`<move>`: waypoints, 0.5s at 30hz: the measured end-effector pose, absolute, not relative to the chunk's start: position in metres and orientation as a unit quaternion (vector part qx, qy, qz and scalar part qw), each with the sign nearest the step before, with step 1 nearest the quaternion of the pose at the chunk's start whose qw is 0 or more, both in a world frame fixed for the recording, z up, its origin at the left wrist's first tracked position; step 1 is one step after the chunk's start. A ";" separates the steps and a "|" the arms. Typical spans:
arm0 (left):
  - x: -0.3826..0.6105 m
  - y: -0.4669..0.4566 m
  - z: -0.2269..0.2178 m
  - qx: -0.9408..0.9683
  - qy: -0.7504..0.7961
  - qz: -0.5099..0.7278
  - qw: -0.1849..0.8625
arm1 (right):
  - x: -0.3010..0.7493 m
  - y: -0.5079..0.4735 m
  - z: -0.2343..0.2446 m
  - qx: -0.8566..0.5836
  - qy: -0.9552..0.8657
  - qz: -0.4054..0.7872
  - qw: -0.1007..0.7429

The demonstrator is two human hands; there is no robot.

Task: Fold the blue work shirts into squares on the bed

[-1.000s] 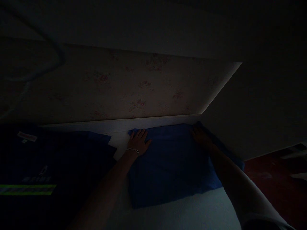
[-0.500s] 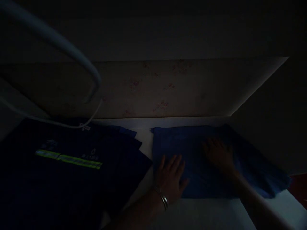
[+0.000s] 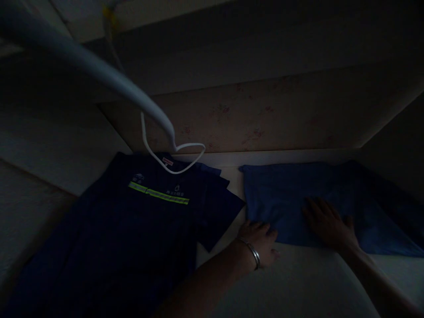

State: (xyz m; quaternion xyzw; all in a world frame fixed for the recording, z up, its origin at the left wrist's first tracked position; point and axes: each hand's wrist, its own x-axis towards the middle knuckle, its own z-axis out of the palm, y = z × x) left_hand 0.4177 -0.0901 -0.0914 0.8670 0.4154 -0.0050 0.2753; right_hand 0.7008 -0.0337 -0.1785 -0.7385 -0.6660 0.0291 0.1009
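Note:
A blue cloth, possibly a folded garment (image 3: 285, 190), lies spread on the pale shelf surface. My right hand (image 3: 327, 223) rests flat on its middle, fingers stretched out. At the cloth's near left corner is my left hand (image 3: 260, 240), with a silver bangle at the wrist. Its fingers are apart and look slightly bent over the edge, the thumb off to the side. Left of it lies a dark navy short-sleeved shirt (image 3: 159, 229) with a yellow-green reflective stripe across the chest; other dark cloth layers show beneath its sleeve.
A thick pale rod (image 3: 126, 86) with a thin white loop (image 3: 172, 171) hangs close above the shirt, in the upper left. Behind the clothes stands a floral-patterned back panel (image 3: 251, 115), with side walls left and right. The light is very dim.
My left hand has drawn back from the cloth's surface to its near left corner. My right hand stays on the cloth. The camera view has turned left, so everything appears further right.

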 end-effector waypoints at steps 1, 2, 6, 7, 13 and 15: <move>0.399 -0.093 -0.077 0.861 0.412 -0.022 0.296 | 0.693 -0.036 -0.174 -0.742 -0.659 0.028 0.118; 0.377 -0.095 -0.063 0.852 0.414 -0.033 0.318 | 0.683 -0.038 -0.169 -0.740 -0.657 0.030 0.143; 0.265 -0.079 -0.015 0.795 0.529 -0.003 0.297 | 0.618 -0.049 -0.144 -0.687 -0.655 0.137 0.283; 0.234 -0.071 -0.008 0.779 0.572 0.007 0.257 | 0.597 -0.051 -0.138 -0.674 -0.642 0.197 0.307; 0.057 -0.022 0.005 0.647 0.762 0.009 0.027 | 0.460 -0.035 -0.118 -0.526 -0.624 0.470 0.338; 0.015 -0.016 0.008 0.627 0.779 0.013 -0.005 | 0.420 -0.017 -0.114 -0.526 -0.635 0.470 0.315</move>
